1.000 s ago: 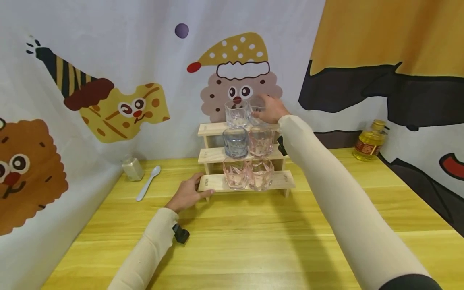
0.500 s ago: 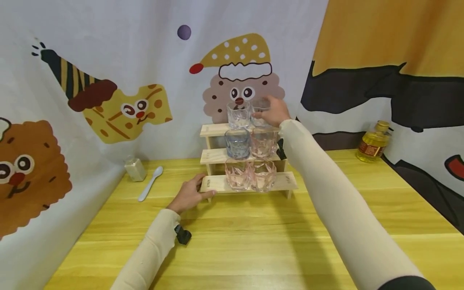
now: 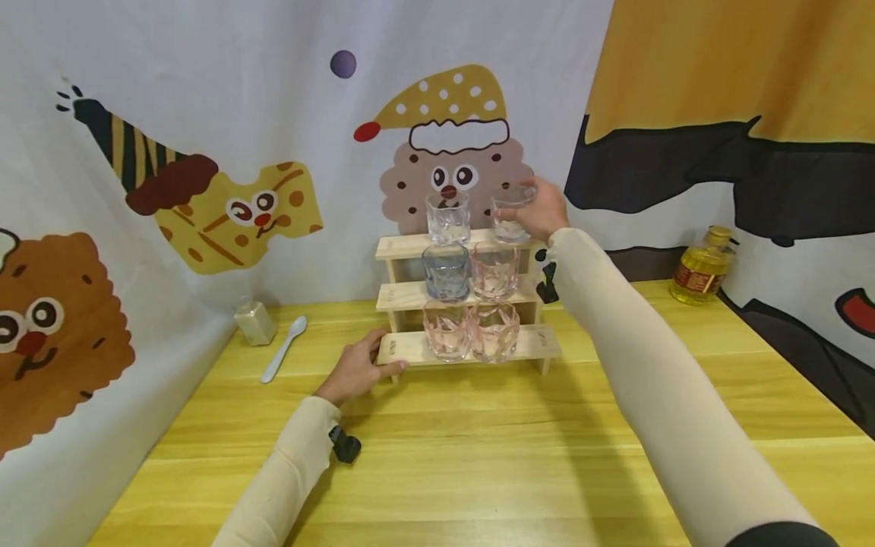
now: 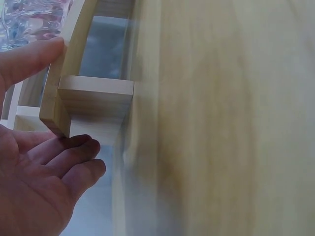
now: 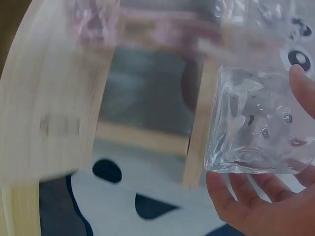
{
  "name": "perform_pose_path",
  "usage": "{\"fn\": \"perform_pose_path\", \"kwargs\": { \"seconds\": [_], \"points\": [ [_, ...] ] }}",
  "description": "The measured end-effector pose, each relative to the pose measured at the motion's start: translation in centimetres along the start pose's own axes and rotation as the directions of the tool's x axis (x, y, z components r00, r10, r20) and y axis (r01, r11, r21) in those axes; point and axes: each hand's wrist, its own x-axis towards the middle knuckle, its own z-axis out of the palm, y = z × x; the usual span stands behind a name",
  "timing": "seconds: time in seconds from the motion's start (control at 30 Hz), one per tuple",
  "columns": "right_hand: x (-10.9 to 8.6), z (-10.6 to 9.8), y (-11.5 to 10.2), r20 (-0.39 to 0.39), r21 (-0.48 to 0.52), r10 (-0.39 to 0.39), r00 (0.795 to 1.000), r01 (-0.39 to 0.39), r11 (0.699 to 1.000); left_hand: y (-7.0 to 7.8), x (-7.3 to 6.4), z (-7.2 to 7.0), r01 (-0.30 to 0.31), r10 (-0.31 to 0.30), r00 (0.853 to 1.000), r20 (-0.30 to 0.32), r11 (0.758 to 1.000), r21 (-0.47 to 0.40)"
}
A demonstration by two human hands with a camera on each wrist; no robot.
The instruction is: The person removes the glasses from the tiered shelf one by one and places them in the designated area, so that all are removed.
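Clear glass (image 3: pixel 511 218) sits within the right hand's grip (image 3: pixel 547 210), clasped from its right side between thumb and fingers, near the right end of the wooden top shelf (image 3: pixel 402 245), while the left hand's grip (image 3: pixel 355 371) holds the bottom shelf (image 3: pixel 409 348) by its left end, thumb at the front edge.

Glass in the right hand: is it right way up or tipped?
Right way up: in the head view, the glass has its rim on top.
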Motion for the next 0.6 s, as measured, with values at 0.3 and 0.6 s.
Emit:
{"fn": "perform_pose_path", "kwargs": {
  "seconds": [0.3, 0.6],
  "points": [
    [-0.9, -4.1, 1.9, -0.018, 0.014, 0.039, 0.999, -0.038, 0.999, 0.0, 0.1, -0.1, 0.005, -0.005, 1.0, 0.005, 1.0, 0.002],
    [-2.2, -7.4, 5.4, 0.004, -0.026, 0.046, 0.999, -0.046, 0.999, 0.1, 0.0, -0.5, 0.012, -0.013, 1.0, 0.011, 0.999, 0.047]
  ]
}}
